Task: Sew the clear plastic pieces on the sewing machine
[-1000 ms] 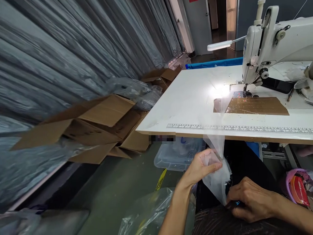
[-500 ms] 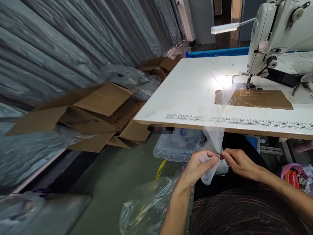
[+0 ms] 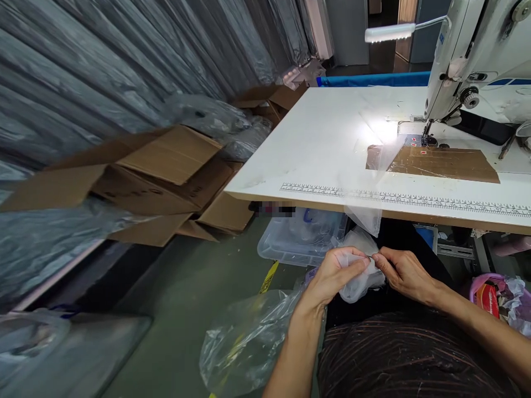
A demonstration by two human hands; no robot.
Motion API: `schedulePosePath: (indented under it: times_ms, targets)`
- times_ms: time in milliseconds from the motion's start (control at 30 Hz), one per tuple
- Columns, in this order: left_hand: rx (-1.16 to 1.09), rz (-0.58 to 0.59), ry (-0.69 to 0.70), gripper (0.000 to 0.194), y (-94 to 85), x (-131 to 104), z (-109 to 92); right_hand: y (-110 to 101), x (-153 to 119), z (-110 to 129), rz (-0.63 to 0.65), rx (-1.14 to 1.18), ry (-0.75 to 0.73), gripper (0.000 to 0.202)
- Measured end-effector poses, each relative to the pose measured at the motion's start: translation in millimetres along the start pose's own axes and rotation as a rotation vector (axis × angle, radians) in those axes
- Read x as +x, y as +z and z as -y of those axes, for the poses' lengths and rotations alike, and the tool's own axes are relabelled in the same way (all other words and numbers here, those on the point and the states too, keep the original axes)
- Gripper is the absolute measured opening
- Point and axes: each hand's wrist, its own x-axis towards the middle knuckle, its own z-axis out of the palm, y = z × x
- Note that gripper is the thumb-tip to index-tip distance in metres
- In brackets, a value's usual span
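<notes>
Over my lap below the table edge, my left hand (image 3: 338, 273) is closed on a bunch of sheer white fabric (image 3: 357, 287), pinching its edge between thumb and fingers. My right hand (image 3: 404, 272) is closed in a pinch close to the left fingertips. A thin dark sliver shows between the two hands, too small to name. Another length of sheer fabric (image 3: 365, 219) lies across the table and hangs over its front edge, its corner above my hands. Beyond it stands a white sewing machine (image 3: 452, 72), its needle area over a brown taped patch (image 3: 446, 164).
The white table (image 3: 307, 149) has a printed ruler along its front edge. Open cardboard boxes (image 3: 174, 160) lie to the left. A clear plastic bin (image 3: 296, 237) and a plastic bag (image 3: 249, 337) sit on the floor. A pink basket (image 3: 477, 284) stands at right.
The hanging fabric's lower corner has come away from my fingers and now hangs higher, near the table edge. My hands stay close together. The view has shifted slightly.
</notes>
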Motion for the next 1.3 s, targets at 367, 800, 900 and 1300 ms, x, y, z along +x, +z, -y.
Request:
schedulePosePath:
  times_ms: [367, 800, 900, 1300]
  targets:
    - [0.414, -0.142, 0.235, 0.026, -11.4, 38.4, 25.7, 4.2, -5.1, -14.9, -0.066, 0.106, 0.109, 0.029]
    - [0.265, -0.253, 0.46, 0.055, -15.5, 52.9, 14.7, -10.5, 33.0, -1.3, -0.341, 0.403, 0.118, 0.055]
    - [-0.052, -0.003, 0.344, 0.081, -10.0, 45.3, 8.2, -4.5, 22.7, 5.6, -0.272, 0.349, 0.047, 0.046]
    - [0.046, 0.135, 0.141, 0.072, -11.6, 21.9, -10.1, -4.9, -36.8, 7.1, 0.339, 0.123, -0.201, 0.019]
